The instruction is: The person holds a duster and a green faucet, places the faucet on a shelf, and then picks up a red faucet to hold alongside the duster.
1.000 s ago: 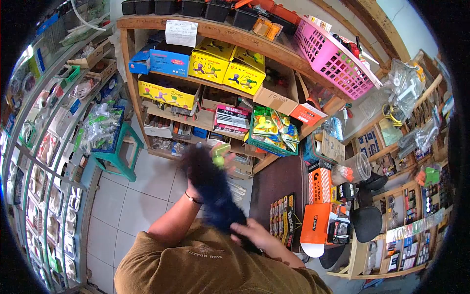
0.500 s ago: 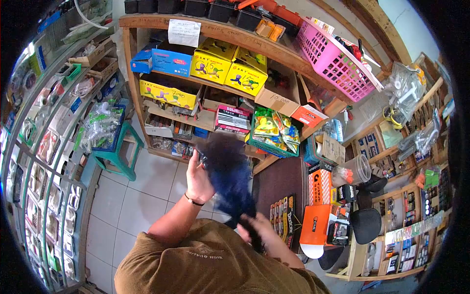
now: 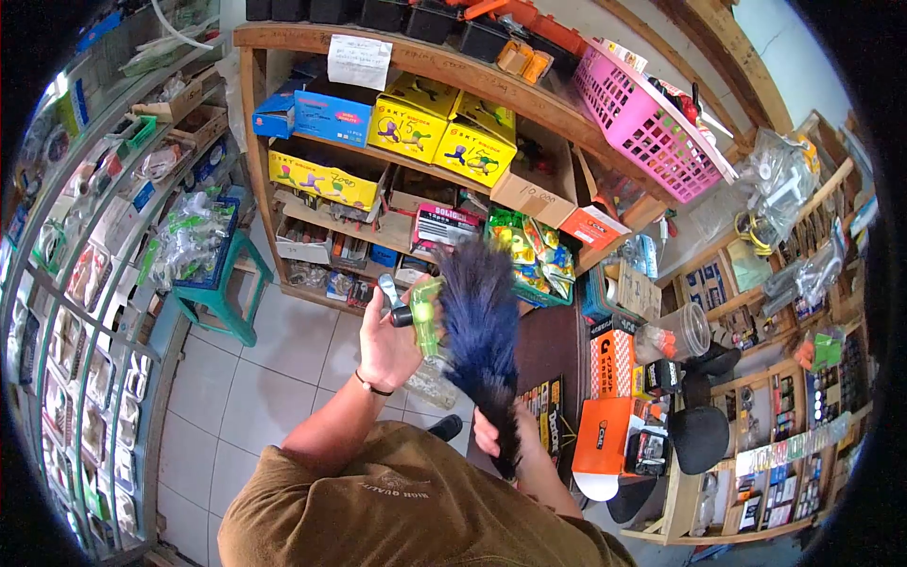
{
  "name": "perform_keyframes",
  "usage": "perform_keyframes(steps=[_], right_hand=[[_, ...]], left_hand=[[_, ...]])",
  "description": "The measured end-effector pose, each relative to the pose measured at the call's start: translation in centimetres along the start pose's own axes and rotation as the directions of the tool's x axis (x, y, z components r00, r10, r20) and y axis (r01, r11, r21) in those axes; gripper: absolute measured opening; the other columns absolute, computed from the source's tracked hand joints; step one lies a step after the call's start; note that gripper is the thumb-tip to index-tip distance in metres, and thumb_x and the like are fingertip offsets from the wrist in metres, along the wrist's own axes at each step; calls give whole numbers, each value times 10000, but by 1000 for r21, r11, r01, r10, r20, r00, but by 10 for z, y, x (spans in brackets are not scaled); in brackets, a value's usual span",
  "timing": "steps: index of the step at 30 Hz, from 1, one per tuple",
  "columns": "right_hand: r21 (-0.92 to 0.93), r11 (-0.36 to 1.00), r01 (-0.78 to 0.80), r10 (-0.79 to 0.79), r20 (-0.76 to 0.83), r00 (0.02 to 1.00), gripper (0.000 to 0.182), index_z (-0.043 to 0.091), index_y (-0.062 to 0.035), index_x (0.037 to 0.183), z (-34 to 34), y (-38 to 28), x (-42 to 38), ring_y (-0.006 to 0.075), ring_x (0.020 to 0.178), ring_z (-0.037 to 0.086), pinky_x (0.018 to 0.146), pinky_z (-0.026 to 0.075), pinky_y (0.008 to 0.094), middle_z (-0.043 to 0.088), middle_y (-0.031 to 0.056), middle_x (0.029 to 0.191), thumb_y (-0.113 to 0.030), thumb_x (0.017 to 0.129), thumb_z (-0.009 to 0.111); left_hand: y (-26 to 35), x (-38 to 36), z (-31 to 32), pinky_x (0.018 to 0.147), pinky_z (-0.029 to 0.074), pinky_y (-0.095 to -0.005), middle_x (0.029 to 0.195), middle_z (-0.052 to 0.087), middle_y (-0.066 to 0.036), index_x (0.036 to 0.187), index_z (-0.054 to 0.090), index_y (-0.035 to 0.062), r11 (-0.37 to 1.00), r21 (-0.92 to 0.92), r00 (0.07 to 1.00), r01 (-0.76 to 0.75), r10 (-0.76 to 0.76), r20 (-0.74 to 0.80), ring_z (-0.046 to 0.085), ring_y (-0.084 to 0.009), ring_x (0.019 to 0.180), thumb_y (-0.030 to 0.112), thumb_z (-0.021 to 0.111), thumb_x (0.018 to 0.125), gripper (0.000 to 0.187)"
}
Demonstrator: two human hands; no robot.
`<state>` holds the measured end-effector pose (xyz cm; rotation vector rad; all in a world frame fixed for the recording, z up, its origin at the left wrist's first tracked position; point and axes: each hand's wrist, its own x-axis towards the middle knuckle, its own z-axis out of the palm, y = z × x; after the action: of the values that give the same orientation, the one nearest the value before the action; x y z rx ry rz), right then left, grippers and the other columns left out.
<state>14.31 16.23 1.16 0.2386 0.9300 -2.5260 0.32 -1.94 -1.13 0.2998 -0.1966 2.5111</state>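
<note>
My left hand [image 3: 387, 348] is raised palm up, with its fingers around a small packaged fitting [image 3: 425, 317]. This piece has a chrome lever, a black part and a bright green section, and clear plastic trails below it. I cannot make out its exact kind. Just to its right is a fluffy feather duster [image 3: 480, 317], dark blue and black, held upright with its head level with the package. My right hand [image 3: 498, 435] is wrapped around the lower part of the duster, whose handle is mostly hidden by dark feathers.
Ahead, a wooden shelf [image 3: 444, 61] carries yellow boxes [image 3: 409, 123] and a pink basket [image 3: 647, 123]. A green stool [image 3: 222, 293] with bagged goods stands left, beside a glass display case [image 3: 76, 312]. Orange boxes [image 3: 605, 435] and a clear tub [image 3: 675, 331] are at right.
The duster has shifted right and up, from a blur in front of my left hand to beside it. The packaged fitting in my left hand is now uncovered.
</note>
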Motion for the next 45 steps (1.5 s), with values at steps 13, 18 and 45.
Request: perform_keyframes(steps=[13, 18, 45], right_hand=[[-612, 762, -214, -12, -343, 939, 331, 518, -40, 685, 59, 11, -10, 113, 412, 433, 426, 354, 219, 499, 37, 535, -332, 841, 527], [-612, 745, -263, -110, -503, 858, 284, 548, -21, 793, 66, 11, -11, 79, 560, 472, 522, 385, 201, 550, 11, 683, -294, 860, 507], [-749, 660, 59, -214, -112, 970, 298, 503, -36, 756, 28, 29, 2, 133, 402, 443, 393, 365, 242, 512, 64, 563, -319, 846, 523]], left_hand=[[-8, 4, 26, 971, 287, -436, 1261, 403, -139, 1273, 339, 79, 988, 149, 993, -43, 59, -102, 369, -288, 1172, 497, 359, 833, 608], [-8, 1, 10, 953, 301, -464, 1285, 375, -137, 1276, 337, 125, 972, 220, 996, -82, 86, -9, 364, -300, 1174, 488, 390, 821, 585], [-8, 3, -1, 885, 370, -406, 1148, 509, -76, 1215, 420, 155, 962, 270, 974, -32, 91, -207, 460, -230, 1075, 506, 380, 834, 520]])
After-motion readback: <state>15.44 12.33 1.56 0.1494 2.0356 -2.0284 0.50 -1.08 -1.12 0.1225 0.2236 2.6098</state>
